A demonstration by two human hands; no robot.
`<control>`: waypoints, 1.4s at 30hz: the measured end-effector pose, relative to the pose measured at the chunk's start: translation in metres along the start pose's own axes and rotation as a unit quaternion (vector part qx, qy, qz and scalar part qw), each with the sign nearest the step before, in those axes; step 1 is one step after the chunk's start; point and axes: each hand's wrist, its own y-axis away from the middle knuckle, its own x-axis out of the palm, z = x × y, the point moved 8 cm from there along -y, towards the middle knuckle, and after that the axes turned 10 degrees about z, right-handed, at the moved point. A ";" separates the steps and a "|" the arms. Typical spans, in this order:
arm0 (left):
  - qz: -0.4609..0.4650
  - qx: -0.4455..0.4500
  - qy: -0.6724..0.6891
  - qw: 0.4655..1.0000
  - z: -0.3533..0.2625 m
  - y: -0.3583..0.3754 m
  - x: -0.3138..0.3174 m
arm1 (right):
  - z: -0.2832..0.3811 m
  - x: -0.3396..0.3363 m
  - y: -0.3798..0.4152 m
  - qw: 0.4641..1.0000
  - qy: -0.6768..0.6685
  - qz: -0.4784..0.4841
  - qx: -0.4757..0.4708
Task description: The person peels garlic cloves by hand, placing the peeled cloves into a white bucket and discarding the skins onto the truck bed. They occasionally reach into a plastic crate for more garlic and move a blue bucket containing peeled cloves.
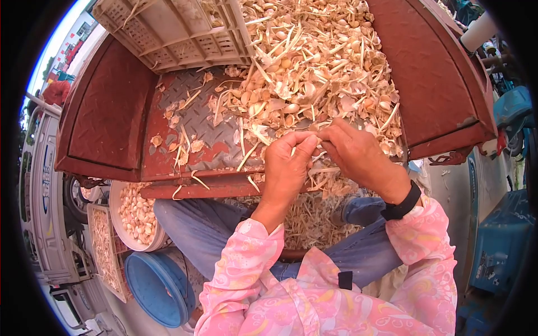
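My left hand (288,165) and my right hand (358,157) meet at the front edge of a rusty red metal cart bed (193,140). Both are closed, thumbs and fingertips pinched together around a small pale piece of garlic, mostly hidden by the fingers. Just beyond them spreads a heap of loose garlic cloves, papery skins and dry stalks (314,73). Several stalks lie near my left hand, one of them a pale green-white stalk (247,157).
A white plastic crate (196,39) stands tilted at the back left of the bed. Down left are a white bucket of cloves (137,215), a blue bucket (159,288) and a shallow crate of scraps (106,252). Skins litter the ground between my legs.
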 end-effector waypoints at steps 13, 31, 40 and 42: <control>0.094 0.170 -0.293 0.936 -0.037 0.031 0.025 | -0.045 0.001 0.015 0.989 -0.071 -0.028 0.129; 0.081 -0.133 0.223 0.962 0.016 0.031 0.011 | 0.012 0.013 -0.004 0.987 -0.151 0.047 0.005; 0.038 -0.120 0.387 0.913 -0.011 0.096 -0.057 | -0.061 -0.030 0.017 0.988 0.025 -0.079 0.131; -0.011 -0.025 0.362 0.932 -0.044 0.139 -0.104 | -0.063 -0.024 0.015 0.990 0.035 -0.046 0.129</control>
